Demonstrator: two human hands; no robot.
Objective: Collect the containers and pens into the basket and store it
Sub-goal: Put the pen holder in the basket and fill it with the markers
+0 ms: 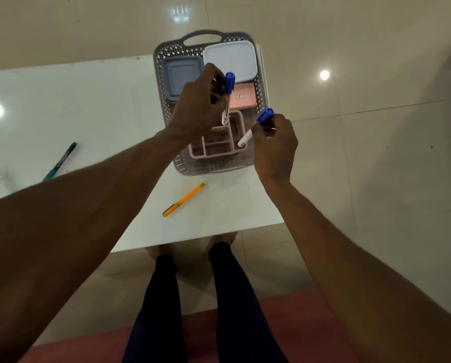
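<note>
A grey lattice basket point(159, 64) stands on the white table's right part. Inside it lie a grey-blue lidded container point(180, 72), a white lidded container point(232, 58), a pink container point(242, 96) and a pink divided organiser point(216, 148). My left hand point(195, 106) holds a blue-capped white marker point(228, 98) upright over the organiser. My right hand point(275, 142) grips a second blue-capped marker point(258, 127), tilted with its lower end at the organiser's right rim. An orange pen point(184, 200) and a green pen point(60, 161) lie on the table.
The white table point(88, 100) ends close to the basket on the right and near my legs point(193, 297) at the front. Shiny tiled floor point(363, 153) surrounds it. A reddish mat point(284, 323) lies under my feet.
</note>
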